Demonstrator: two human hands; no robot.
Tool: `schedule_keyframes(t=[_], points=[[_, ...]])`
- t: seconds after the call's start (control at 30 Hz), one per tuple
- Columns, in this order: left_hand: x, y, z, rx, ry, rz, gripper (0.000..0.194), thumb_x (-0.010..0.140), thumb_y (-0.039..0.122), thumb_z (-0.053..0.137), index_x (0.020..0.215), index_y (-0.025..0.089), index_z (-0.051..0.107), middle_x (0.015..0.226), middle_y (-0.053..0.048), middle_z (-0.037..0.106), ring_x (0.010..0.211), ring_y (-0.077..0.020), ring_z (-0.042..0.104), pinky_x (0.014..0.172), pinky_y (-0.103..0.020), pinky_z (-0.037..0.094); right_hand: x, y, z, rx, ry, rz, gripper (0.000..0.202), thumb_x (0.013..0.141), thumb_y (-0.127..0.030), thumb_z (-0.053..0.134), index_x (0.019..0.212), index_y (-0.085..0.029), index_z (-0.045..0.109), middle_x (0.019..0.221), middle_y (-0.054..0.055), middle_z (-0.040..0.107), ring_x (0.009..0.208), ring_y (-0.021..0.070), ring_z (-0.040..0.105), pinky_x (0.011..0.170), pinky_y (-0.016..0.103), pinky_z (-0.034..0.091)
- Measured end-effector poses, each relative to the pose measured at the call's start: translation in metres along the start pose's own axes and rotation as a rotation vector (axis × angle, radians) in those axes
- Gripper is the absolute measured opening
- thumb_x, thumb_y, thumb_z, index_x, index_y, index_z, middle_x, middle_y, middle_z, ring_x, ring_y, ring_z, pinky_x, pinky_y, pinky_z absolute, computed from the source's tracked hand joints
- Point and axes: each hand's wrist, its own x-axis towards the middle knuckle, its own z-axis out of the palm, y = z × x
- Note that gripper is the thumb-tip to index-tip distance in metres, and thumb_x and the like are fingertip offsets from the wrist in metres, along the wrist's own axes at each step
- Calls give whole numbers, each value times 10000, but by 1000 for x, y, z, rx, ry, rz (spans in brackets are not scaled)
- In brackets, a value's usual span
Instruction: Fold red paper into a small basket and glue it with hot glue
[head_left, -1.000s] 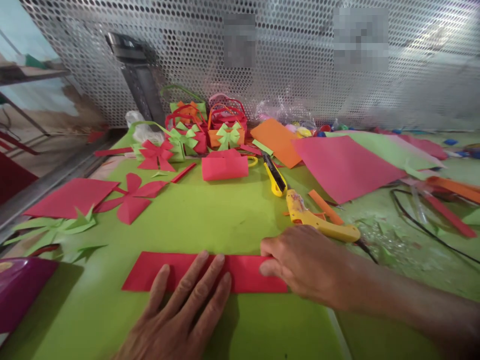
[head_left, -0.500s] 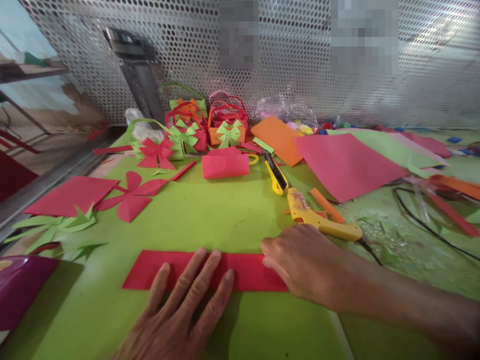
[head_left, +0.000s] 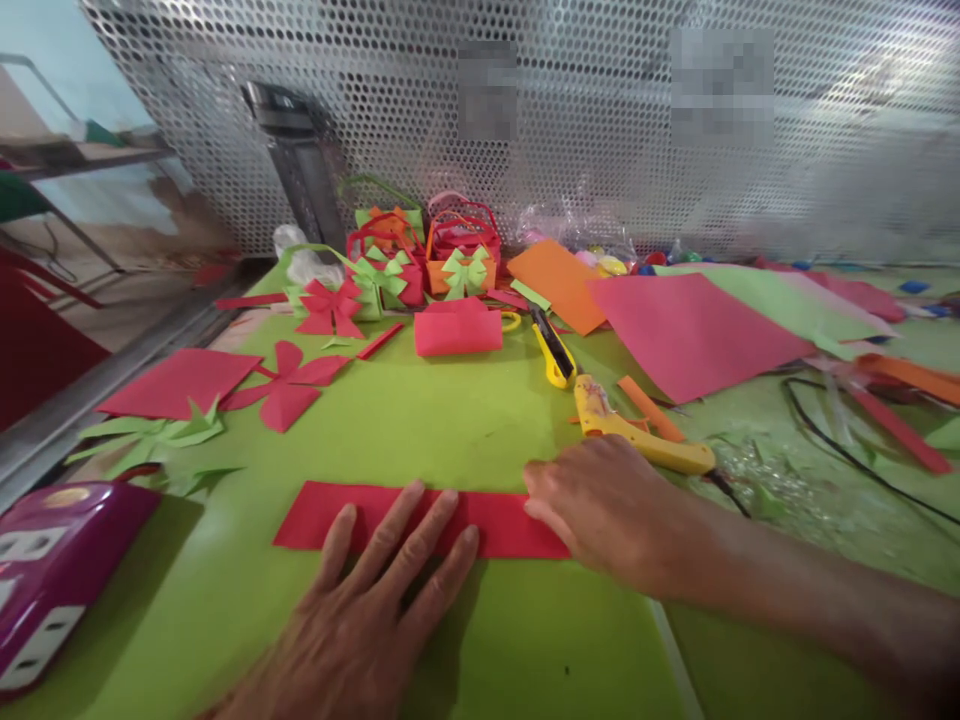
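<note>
A folded red paper strip lies crosswise on the green work surface in front of me. My left hand rests flat on its left and middle part, fingers spread. Over the strip's right end, my right hand is curled closed, knuckles up. It covers that end, and whatever its fingers hold, if anything, is hidden. Just beyond the right hand lies a yellow glue gun. A yellow-and-black utility knife is above it. A rolled pink-red paper piece stands farther back.
Small paper bags with bows stand at the back, near a dark bottle against a perforated metal panel. Left are a red paper flower and a purple power strip. Right are paper sheets and a black cord.
The view has shifted slightly left, showing more of the purple power strip. Both hands keep the same poses on the red paper strip.
</note>
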Motion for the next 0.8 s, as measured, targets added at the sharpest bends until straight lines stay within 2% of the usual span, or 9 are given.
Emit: schedule_keyframes(t=[0.07,0.1,0.2,0.33,0.47,0.57,0.7,0.8], points=[[4,2,-7,-1,-37,-8,956,675,796,247,1407,182,212,1430,-111,324,1315,-349,226,1007,-511,210,-4,-3,-1,-2,94,-20,29,771,-182,566,798,-188,559,659,7,609,589,164,550,462,275,235],[5,3,-10,-3,-60,-18,963,670,796,257,1409,182,200,1434,-113,311,1319,-351,216,1002,-516,224,-7,-6,-2,-12,138,-51,87,765,-163,564,846,-192,551,725,11,605,648,173,553,474,274,258],[4,5,-14,-34,-80,-51,950,674,784,278,1411,192,185,1437,-118,300,1328,-351,196,995,-533,257,-13,-19,0,-123,123,-166,150,752,-101,544,874,-186,562,809,44,582,770,210,541,488,279,313],[0,8,-14,-128,-100,-88,910,711,733,328,1415,183,154,1449,-131,269,1338,-332,181,1015,-517,273,-18,-34,10,-321,193,-238,194,723,-46,511,883,-133,576,761,60,552,681,197,518,487,297,358],[1,10,-17,-187,-114,-133,869,743,697,350,1417,192,133,1459,-143,234,1341,-346,156,1010,-582,235,-19,-41,23,-465,199,-250,196,699,-37,486,848,-114,587,747,82,549,646,198,520,501,317,387],[2,10,-19,-204,-109,-136,827,757,681,354,1410,208,171,1454,-152,246,1339,-358,154,998,-610,221,-24,-43,33,-519,228,-239,277,696,-61,491,954,-85,588,755,107,575,667,220,541,527,346,414],[4,12,-16,-178,-93,-145,797,749,687,361,1400,256,202,1449,-157,255,1327,-389,168,970,-645,227,-36,-42,44,-522,328,-264,455,693,-107,520,1142,-33,511,834,171,613,774,272,573,595,398,442],[7,16,-16,-155,-97,-171,788,742,699,353,1394,275,226,1444,-171,259,1311,-423,185,922,-687,243,-42,-44,42,-510,303,-237,510,701,-122,536,1199,-33,477,828,179,627,774,274,587,597,403,457]])
